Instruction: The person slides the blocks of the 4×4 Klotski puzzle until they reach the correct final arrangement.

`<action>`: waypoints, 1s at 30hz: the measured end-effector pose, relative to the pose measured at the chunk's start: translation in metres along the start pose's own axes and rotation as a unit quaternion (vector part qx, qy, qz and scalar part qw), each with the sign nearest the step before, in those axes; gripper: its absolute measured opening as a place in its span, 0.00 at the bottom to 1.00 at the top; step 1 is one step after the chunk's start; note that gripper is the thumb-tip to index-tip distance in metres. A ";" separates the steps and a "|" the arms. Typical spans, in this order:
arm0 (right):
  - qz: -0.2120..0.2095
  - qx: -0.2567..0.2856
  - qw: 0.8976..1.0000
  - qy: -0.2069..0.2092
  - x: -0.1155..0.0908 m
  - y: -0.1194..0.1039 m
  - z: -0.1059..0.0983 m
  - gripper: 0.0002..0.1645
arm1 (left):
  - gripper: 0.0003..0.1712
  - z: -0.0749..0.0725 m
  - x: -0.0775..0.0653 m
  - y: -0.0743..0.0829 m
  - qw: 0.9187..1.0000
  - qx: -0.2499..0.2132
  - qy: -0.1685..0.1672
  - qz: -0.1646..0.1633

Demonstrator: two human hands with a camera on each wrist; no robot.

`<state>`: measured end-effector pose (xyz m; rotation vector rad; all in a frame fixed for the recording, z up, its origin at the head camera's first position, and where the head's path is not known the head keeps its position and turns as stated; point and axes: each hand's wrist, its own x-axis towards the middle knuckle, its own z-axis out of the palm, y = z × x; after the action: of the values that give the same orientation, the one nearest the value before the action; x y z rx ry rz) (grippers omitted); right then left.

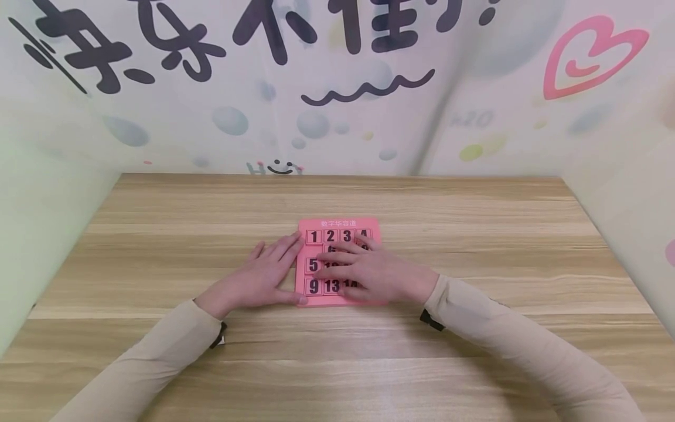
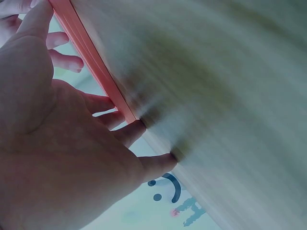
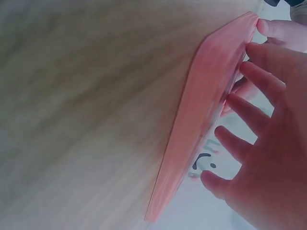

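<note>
A pink sliding number puzzle [image 1: 369, 223] lies flat on the table, with black numerals on its square tiles. Along its left edge rests my left hand [image 1: 261, 278], fingers straight and thumb at the lower left corner. In the left wrist view, some of those fingertips [image 2: 136, 132] meet the tabletop beside the pink side. My right hand [image 1: 382, 272] spreads over the tiles from the right, its fingers extended and touching the middle ones. It hides much of the right columns. Between tile 1 [image 1: 313, 237] and tile 5 [image 1: 313, 265] a gap shows in the left column.
The wood-grain table [image 1: 337, 375] extends around the puzzle on all sides. A white wall [image 1: 200, 140] with dark lettering and painted bubbles rises behind it, and pale side walls flank the table. Both sleeved forearms carry dark bands near the wrists.
</note>
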<state>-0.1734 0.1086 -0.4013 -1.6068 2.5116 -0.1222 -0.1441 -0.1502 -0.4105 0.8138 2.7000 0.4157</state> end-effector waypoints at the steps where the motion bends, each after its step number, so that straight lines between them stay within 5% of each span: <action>1: 0.000 -0.001 1.000 -0.001 0.000 0.000 0.000 0.28 | 0.63 0.000 0.000 0.000 1.000 0.000 -0.001 0.000; 15: 0.038 0.012 0.999 -0.027 0.007 0.003 0.001 0.31 | 0.64 0.002 0.001 -0.002 1.000 -0.003 0.000 0.000; 30: 0.050 -0.010 0.999 -0.012 0.010 0.004 -0.001 0.31 | 0.63 0.000 0.001 -0.001 1.000 -0.001 0.002 0.001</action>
<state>-0.1808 0.1009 -0.4020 -1.4778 2.5775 -0.0655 -0.1451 -0.1505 -0.4115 0.8160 2.7024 0.4218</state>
